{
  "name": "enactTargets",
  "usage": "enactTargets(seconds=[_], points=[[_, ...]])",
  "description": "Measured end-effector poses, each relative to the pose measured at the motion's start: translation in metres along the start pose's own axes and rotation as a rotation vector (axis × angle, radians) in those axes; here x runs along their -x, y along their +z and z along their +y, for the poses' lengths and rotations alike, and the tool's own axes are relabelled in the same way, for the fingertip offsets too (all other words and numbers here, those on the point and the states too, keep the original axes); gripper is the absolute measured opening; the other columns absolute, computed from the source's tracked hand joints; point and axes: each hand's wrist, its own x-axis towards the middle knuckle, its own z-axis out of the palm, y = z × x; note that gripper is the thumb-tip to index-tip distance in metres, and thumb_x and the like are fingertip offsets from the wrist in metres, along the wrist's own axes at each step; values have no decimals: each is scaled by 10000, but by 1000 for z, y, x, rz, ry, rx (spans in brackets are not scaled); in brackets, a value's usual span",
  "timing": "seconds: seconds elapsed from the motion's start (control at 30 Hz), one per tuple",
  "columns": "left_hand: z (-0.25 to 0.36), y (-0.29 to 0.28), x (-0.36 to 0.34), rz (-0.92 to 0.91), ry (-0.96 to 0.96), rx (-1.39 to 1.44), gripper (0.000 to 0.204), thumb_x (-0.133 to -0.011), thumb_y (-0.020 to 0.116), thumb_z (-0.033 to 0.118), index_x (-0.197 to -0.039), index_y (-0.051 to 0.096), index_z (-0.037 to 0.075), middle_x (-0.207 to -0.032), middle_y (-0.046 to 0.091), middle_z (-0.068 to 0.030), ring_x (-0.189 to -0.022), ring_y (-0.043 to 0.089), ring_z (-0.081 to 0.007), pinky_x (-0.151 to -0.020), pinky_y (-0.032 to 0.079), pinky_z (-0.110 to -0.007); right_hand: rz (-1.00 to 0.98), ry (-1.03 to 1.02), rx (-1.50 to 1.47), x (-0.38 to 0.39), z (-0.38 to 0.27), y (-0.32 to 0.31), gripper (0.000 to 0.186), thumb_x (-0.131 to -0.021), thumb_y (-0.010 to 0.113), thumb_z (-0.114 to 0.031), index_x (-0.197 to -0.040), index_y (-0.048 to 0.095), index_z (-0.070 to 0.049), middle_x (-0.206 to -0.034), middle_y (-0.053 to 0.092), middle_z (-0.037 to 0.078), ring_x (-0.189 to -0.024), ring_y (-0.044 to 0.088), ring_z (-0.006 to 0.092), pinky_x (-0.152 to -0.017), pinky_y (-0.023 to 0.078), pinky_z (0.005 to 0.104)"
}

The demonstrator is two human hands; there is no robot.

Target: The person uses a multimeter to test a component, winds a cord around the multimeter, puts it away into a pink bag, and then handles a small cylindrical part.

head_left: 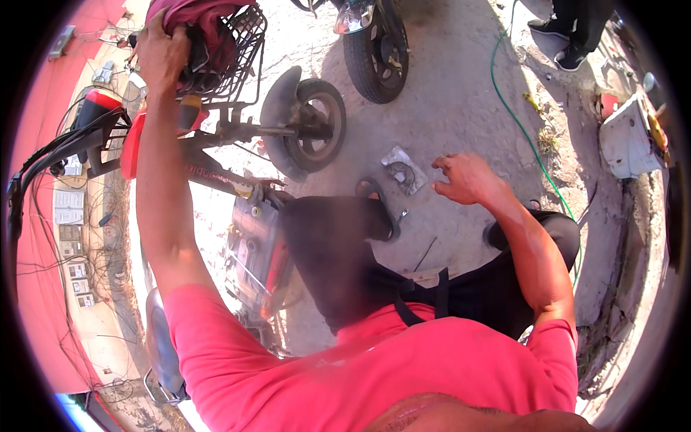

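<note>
My left hand [163, 54] is stretched out to the far left, its fingers closed on a maroon cloth [198, 14]. The cloth lies bunched in the black wire basket [241, 54] at the front of a red electric bike [216, 173]. Over the ground on the right, my right hand [464, 178] hangs with fingers apart and nothing in it. Nearest to it, a clear plastic packet [404, 171] with a round grey part lies on the ground. A small metal piece [404, 214] sits beside my sandalled foot [374, 198].
The bike's front wheel [317, 126] is turned sideways. Another vehicle's tyre [376, 61] stands at the far middle. A green hose [515, 108] runs along the right, near a white bucket [630, 140]. A thin dark rod [425, 254] lies near my legs. A person's shoes [571, 57] show far right.
</note>
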Motion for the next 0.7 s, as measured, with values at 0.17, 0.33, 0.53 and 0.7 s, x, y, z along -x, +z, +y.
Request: enactTargets(seconds=[0.17,0.33,0.53,0.7], points=[[-66,21,-16,-503,-497,-100,527,-820,553,303,-1291,620,75,-1268,639,-269,-1172,625,-400,-1008,474,-466,-47,70,-58,10,7,0,503,-864,650,-375,-1237,643,-38,-1165,686,193,-1098,640,378,-939,510,474],[-195,70,4,-908,142,-538,502,-892,486,366,-1190,642,-6,-1288,597,-309,-1202,570,-470,-1007,450,-505,-51,33,-65,7,7,5,480,-852,655,-361,-1203,656,-33,-1142,693,200,-1086,647,382,-920,520,484],[-47,17,48,-32,-40,-308,577,-903,612,448,-1252,633,-11,-1259,636,-238,-1173,589,-407,-1014,451,-484,-46,38,-82,8,3,3,461,-844,667,-363,-1170,672,-37,-1087,703,199,-1043,662,387,-883,533,489],[114,25,150,-147,69,513,455,-922,717,272,-1302,631,38,-1240,668,-172,-1172,627,-282,-1005,479,-380,-70,72,-54,7,7,8,465,-844,675,-360,-1181,669,-40,-1096,703,197,-1053,662,383,-902,528,484]])
